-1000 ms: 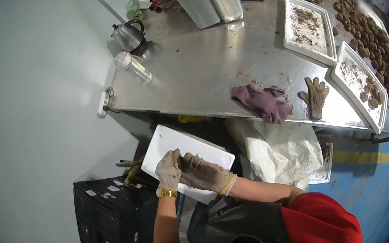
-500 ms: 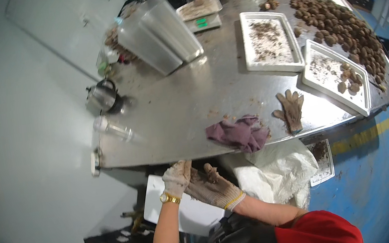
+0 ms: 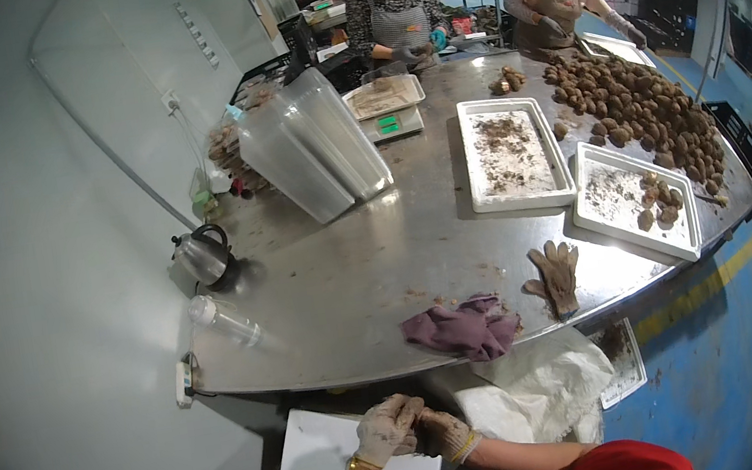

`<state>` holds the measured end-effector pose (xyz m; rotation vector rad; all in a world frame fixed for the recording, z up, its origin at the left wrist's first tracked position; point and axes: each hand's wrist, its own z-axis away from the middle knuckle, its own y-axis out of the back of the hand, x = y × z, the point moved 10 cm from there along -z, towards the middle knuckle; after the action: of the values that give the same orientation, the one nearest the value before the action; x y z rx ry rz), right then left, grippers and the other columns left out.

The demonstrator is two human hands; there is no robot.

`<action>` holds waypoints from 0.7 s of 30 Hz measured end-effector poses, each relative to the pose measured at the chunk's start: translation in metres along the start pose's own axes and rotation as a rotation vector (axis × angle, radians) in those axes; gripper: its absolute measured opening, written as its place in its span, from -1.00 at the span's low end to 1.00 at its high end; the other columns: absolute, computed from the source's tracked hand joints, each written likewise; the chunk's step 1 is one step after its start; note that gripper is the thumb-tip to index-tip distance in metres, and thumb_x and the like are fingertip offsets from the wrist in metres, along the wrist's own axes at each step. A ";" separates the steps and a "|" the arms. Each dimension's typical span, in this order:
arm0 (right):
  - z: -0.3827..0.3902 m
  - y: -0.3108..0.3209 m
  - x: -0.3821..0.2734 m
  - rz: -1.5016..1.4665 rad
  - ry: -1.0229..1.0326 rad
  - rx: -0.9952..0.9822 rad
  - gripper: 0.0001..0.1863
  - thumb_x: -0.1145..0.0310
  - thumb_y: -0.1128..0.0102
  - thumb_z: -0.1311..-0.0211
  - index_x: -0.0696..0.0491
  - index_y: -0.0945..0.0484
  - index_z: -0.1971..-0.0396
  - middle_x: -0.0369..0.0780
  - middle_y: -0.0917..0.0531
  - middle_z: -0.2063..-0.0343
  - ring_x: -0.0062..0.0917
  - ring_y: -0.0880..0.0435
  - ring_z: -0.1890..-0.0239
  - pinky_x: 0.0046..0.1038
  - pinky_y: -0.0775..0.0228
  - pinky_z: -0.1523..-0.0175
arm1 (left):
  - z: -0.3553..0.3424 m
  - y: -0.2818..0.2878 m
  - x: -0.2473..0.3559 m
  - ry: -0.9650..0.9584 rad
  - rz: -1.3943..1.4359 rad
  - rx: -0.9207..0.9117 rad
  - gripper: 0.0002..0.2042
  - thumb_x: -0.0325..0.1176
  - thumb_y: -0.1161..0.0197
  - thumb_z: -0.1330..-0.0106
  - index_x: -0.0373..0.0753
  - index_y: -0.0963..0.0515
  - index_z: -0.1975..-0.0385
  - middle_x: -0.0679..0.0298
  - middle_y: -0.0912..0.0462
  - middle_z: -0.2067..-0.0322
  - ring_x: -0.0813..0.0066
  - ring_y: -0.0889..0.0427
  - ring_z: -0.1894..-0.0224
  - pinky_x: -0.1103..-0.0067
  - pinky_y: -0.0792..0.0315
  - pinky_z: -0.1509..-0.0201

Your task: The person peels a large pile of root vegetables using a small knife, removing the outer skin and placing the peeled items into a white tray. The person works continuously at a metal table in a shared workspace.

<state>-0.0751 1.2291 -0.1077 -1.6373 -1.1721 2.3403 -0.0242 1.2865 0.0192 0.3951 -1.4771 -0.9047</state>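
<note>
Both my hands wear dirt-stained knit work gloves and meet in front of me, below the table's near edge. My left hand, with a gold-coloured watch at its wrist, is closed, its fingers bent toward the other hand. My right hand, in a browner glove with a yellow-edged cuff, is curled and touches the left one. What they grip, if anything, is hidden between the fingers. Below them lies a white board or lid. Nearest on the table are a purple cloth and a loose brown glove.
A steel table bears two white trays, a heap of brown round lumps, clear bins, a scale, a kettle and a clear bottle. A white sack hangs at the near edge. Two co-workers stand across.
The view has tipped up, showing more of the co-workers. My right hand, earlier stretched out with its thumb apart, is now curled. My hands have come together.
</note>
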 end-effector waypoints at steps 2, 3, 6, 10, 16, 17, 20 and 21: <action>-0.004 0.002 0.031 -0.326 -0.143 0.039 -0.38 0.21 -0.20 -0.30 0.02 -0.25 -0.31 -0.18 -0.48 -0.18 -0.39 -0.50 -0.21 -0.26 -0.36 -0.30 | 0.002 0.001 -0.023 -0.005 -0.134 0.110 -0.66 -0.04 -0.08 -0.41 -0.18 -0.65 0.21 0.04 -0.69 0.32 -0.01 -0.66 0.22 0.24 -0.53 0.13; -0.006 -0.035 -0.005 -0.621 -0.157 -0.042 -0.46 0.29 -0.20 -0.29 0.02 -0.32 -0.24 -0.14 -0.48 -0.16 -0.39 -0.49 -0.20 -0.26 -0.35 -0.29 | 0.004 0.007 -0.037 0.035 -0.196 0.153 -0.66 -0.04 -0.07 -0.41 -0.18 -0.65 0.24 0.05 -0.69 0.33 -0.01 -0.66 0.23 0.22 -0.52 0.15; -0.038 -0.072 -0.018 -0.967 -0.190 -0.116 -0.66 0.31 -0.05 -0.42 0.03 -0.40 -0.13 -0.14 -0.49 -0.09 -0.40 -0.47 -0.15 -0.36 -0.31 -0.30 | 0.005 0.034 -0.055 0.066 -0.405 0.343 -0.66 -0.07 -0.02 -0.44 -0.18 -0.63 0.35 0.08 -0.68 0.39 -0.04 -0.65 0.31 0.15 -0.51 0.23; -0.039 -0.127 -0.099 -0.428 -0.301 0.063 -0.65 0.29 0.11 -0.53 0.09 -0.31 -0.20 -0.23 -0.41 -0.13 -0.53 -0.34 -0.19 -0.53 -0.13 -0.37 | 0.010 0.067 -0.074 0.000 -0.480 0.532 -0.64 -0.07 -0.06 -0.45 -0.15 -0.57 0.52 0.10 -0.65 0.56 0.00 -0.64 0.50 0.20 -0.52 0.42; -0.039 -0.159 -0.099 -2.036 -0.459 -0.312 -0.42 0.27 0.17 -0.58 0.07 -0.01 -0.49 -0.34 -0.14 -0.46 -0.61 -0.13 -0.45 -0.57 0.14 -0.54 | 0.010 0.085 -0.076 -0.009 -0.559 0.605 -0.73 -0.12 -0.16 -0.35 -0.17 -0.54 0.48 0.10 -0.64 0.56 0.02 -0.64 0.53 0.26 -0.53 0.47; -0.050 -0.138 -0.082 -2.270 -0.460 -0.431 -0.44 0.28 0.17 -0.58 0.07 -0.04 -0.47 -0.33 -0.16 -0.45 -0.61 -0.14 -0.44 -0.57 0.12 -0.53 | 0.005 0.084 -0.070 -0.022 -0.527 0.591 -0.69 -0.10 -0.13 -0.40 -0.17 -0.53 0.51 0.10 -0.64 0.57 -0.02 -0.63 0.52 0.25 -0.52 0.47; -0.089 -0.114 -0.007 -2.536 -0.579 -0.023 -0.51 0.32 0.15 -0.55 0.08 -0.19 -0.39 -0.29 -0.27 -0.38 -0.61 -0.21 -0.40 -0.57 0.06 -0.51 | 0.009 0.073 -0.085 -0.051 -0.443 0.576 -0.66 -0.05 -0.12 -0.42 -0.17 -0.55 0.49 0.09 -0.65 0.55 -0.04 -0.63 0.52 0.22 -0.51 0.45; -0.090 -0.117 0.003 -2.600 -0.638 0.069 -0.53 0.32 0.15 -0.55 0.09 -0.22 -0.37 -0.29 -0.30 -0.36 -0.61 -0.24 -0.38 -0.57 0.03 -0.50 | 0.016 0.075 -0.088 0.010 -0.409 0.604 -0.66 -0.04 -0.12 -0.42 -0.17 -0.57 0.45 0.09 -0.66 0.53 -0.05 -0.63 0.51 0.20 -0.51 0.43</action>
<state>-0.0447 1.3627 -0.0527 0.9398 -1.3085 0.6383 -0.0061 1.4014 0.0157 1.1767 -1.6767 -0.7477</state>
